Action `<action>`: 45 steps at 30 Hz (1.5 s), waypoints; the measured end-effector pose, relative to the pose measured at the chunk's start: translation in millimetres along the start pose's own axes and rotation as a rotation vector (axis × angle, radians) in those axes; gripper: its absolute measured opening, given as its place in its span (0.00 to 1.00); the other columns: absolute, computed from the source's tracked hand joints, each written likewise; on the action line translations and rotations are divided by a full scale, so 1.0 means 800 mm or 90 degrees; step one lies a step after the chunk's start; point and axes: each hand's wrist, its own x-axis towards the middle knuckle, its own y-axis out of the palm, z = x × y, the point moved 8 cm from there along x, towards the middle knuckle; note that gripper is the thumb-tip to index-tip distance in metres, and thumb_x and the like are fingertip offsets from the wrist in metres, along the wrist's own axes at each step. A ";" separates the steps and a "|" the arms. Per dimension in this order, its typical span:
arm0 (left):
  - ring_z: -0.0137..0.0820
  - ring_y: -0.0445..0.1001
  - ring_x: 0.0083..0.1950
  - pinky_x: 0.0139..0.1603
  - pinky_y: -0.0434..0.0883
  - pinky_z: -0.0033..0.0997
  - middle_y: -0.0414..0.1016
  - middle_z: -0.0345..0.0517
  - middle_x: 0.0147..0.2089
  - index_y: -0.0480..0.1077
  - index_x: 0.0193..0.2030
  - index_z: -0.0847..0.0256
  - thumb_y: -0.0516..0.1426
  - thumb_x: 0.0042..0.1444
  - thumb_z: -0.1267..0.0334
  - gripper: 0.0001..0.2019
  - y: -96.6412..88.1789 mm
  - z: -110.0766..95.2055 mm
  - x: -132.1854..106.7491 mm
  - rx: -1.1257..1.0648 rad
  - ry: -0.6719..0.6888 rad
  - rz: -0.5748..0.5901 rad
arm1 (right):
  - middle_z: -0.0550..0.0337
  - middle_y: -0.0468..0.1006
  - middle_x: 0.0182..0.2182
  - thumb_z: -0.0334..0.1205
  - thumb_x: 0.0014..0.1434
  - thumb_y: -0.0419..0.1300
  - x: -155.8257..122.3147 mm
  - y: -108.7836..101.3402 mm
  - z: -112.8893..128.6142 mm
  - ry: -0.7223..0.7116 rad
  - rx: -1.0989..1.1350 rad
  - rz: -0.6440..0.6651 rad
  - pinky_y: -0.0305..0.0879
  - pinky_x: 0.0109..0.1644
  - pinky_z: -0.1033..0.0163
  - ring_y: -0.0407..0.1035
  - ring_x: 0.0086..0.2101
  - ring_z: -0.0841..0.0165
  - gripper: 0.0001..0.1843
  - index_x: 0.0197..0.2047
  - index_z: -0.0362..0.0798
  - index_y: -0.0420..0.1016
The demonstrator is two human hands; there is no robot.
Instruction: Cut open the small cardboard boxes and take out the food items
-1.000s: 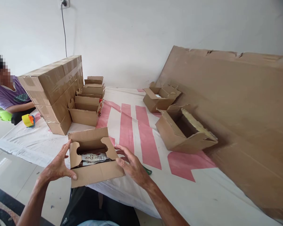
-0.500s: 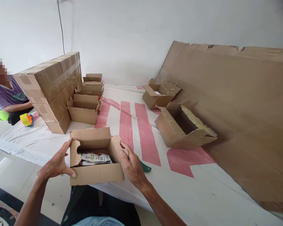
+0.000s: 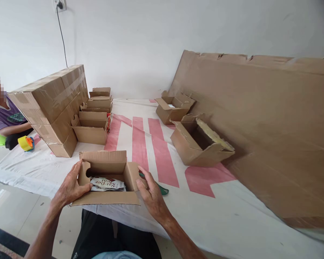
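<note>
A small open cardboard box point(image 3: 108, 169) sits at the table's near edge, flaps spread, with printed packets point(image 3: 107, 183) lying inside. My left hand point(image 3: 70, 187) grips its left side flap, thumb tucked inside the box. My right hand point(image 3: 150, 192) holds the right side flap, fingers curled over its edge. The near flap is folded down flat towards me. A green object point(image 3: 162, 189) lies on the cloth just right of my right hand, partly hidden.
Taped cartons point(image 3: 50, 104) are stacked at the left, with several open small boxes point(image 3: 93, 120) beside them. Two more open boxes point(image 3: 198, 142) point(image 3: 172, 108) stand right of centre. A big cardboard sheet point(image 3: 272, 126) leans against the wall. A person's arm point(image 3: 13, 126) and a tape dispenser point(image 3: 25, 142) are far left.
The box's near flap has dropped flat towards me. My left thumb moved inside the box and my right hand shifted onto the right flap. The view has swung slightly right.
</note>
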 end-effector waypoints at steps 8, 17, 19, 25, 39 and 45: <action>0.53 0.64 0.78 0.77 0.64 0.55 0.68 0.52 0.76 0.61 0.79 0.54 0.52 0.70 0.52 0.32 -0.033 0.009 -0.020 -0.152 -0.038 -0.141 | 0.46 0.72 0.67 0.54 0.75 0.50 -0.007 0.003 0.005 -0.067 -0.065 -0.010 0.66 0.73 0.42 0.67 0.67 0.53 0.29 0.72 0.51 0.68; 0.59 0.63 0.77 0.73 0.69 0.56 0.58 0.50 0.81 0.70 0.71 0.47 0.70 0.54 0.39 0.39 -0.048 -0.030 -0.037 0.157 0.044 -0.085 | 0.44 0.71 0.68 0.46 0.75 0.48 -0.006 0.002 0.011 -0.192 -0.215 -0.032 0.66 0.73 0.37 0.66 0.68 0.49 0.27 0.71 0.49 0.71; 0.62 0.61 0.78 0.73 0.69 0.59 0.54 0.52 0.83 0.65 0.75 0.47 0.72 0.49 0.36 0.48 -0.044 -0.025 -0.040 0.197 0.037 -0.055 | 0.43 0.74 0.67 0.44 0.74 0.49 -0.002 -0.001 0.022 -0.239 -0.276 -0.028 0.68 0.71 0.35 0.68 0.66 0.48 0.27 0.70 0.48 0.73; 0.70 0.51 0.81 0.71 0.64 0.77 0.45 0.67 0.84 0.56 0.79 0.55 0.72 0.45 0.33 0.59 -0.025 -0.016 -0.051 0.337 -0.018 -0.028 | 0.46 0.82 0.58 0.34 0.73 0.51 0.005 0.002 0.105 -0.472 -0.438 0.052 0.69 0.71 0.37 0.73 0.63 0.51 0.21 0.61 0.46 0.79; 0.64 0.66 0.74 0.73 0.64 0.66 0.62 0.70 0.77 0.57 0.78 0.60 0.69 0.44 0.27 0.61 0.001 -0.054 -0.067 0.262 -0.009 0.079 | 0.48 0.83 0.60 0.40 0.65 0.60 0.036 0.103 0.079 -0.311 -0.472 0.557 0.73 0.67 0.49 0.76 0.62 0.48 0.23 0.61 0.51 0.83; 0.61 0.74 0.64 0.66 0.70 0.63 0.71 0.63 0.66 0.69 0.63 0.59 0.70 0.39 0.25 0.52 0.007 -0.049 -0.072 0.264 -0.012 0.057 | 0.42 0.77 0.66 0.47 0.65 0.59 0.032 0.102 0.093 -0.216 -0.464 0.651 0.65 0.72 0.47 0.70 0.67 0.47 0.30 0.66 0.45 0.78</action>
